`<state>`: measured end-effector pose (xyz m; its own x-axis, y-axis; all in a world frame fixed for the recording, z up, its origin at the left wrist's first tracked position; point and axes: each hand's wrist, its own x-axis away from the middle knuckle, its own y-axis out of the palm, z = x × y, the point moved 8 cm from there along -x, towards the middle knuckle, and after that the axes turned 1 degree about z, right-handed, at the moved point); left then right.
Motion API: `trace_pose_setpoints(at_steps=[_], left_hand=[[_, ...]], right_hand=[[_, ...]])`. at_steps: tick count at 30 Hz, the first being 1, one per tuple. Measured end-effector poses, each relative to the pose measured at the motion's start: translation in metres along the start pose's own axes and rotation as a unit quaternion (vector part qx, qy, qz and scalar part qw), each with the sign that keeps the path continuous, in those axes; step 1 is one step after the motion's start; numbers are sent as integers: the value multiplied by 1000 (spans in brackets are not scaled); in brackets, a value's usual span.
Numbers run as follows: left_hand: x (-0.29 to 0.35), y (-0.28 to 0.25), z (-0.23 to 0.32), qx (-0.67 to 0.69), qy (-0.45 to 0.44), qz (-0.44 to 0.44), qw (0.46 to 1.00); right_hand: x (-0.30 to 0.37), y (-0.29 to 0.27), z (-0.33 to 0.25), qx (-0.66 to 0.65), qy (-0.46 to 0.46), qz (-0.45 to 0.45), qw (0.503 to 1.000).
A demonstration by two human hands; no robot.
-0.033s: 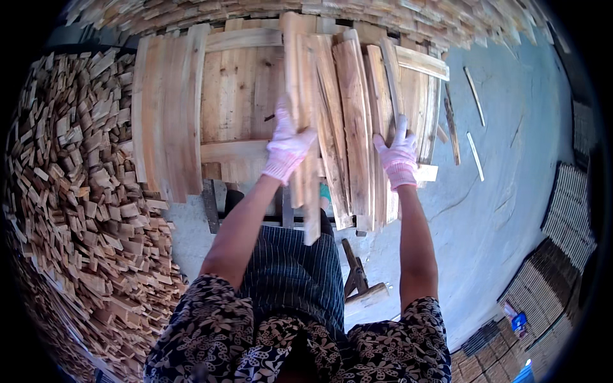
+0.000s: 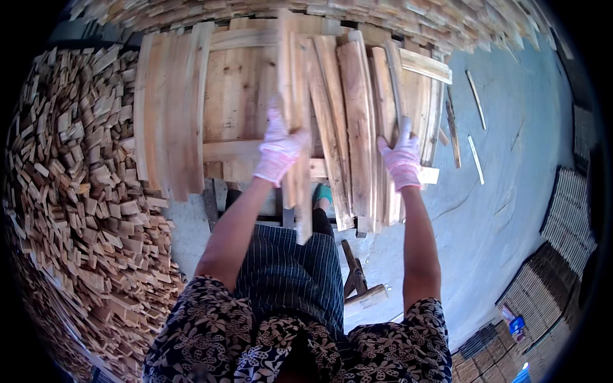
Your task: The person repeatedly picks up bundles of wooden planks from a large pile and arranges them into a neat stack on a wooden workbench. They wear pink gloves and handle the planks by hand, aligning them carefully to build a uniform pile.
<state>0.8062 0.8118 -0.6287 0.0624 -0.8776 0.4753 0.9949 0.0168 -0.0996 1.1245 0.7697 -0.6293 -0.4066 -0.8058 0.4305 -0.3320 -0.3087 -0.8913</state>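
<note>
My left hand (image 2: 280, 145), in a pinkish-white knitted glove, grips a few narrow wooden boards (image 2: 294, 108). They stand lengthwise, blurred by motion, their near ends jutting past the table's front. To their right, several loose boards (image 2: 355, 108) lie side by side, slightly askew. My right hand (image 2: 402, 158), gloved alike, rests over the right side of these loose boards. Its thumb and fingers are apart beside a thin strip (image 2: 394, 80). Beneath lie crosswise wooden slats (image 2: 236, 151) and a layer of wider boards (image 2: 233, 96).
A neat row of boards (image 2: 171, 108) covers the left end of the work surface. A large heap of wood pieces (image 2: 96, 210) rises at the left, more wood (image 2: 306, 9) at the far side. Loose strips (image 2: 476, 99) lie on the grey floor (image 2: 504, 166); stacked slats (image 2: 565, 217) stand right.
My left hand and the boards in it have shifted slightly left, widening the gap to the loose boards. My right hand has barely moved.
</note>
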Motion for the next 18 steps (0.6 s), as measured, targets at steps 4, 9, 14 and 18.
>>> trace_pose_setpoints(at_steps=[4, 9, 14, 18], left_hand=[[-55, -130, 20, -331, 81, 123, 932], [-90, -148, -5, -515, 41, 129, 846], [-27, -141, -31, -553, 47, 144, 819], [-10, -143, -51, -554, 65, 136, 819]], right_hand=[[-7, -17, 20, -126, 19, 11, 992], [-8, -17, 31, -105, 15, 70, 992], [18, -43, 10, -52, -2, 103, 993], [27, -39, -27, -59, -78, 96, 991]])
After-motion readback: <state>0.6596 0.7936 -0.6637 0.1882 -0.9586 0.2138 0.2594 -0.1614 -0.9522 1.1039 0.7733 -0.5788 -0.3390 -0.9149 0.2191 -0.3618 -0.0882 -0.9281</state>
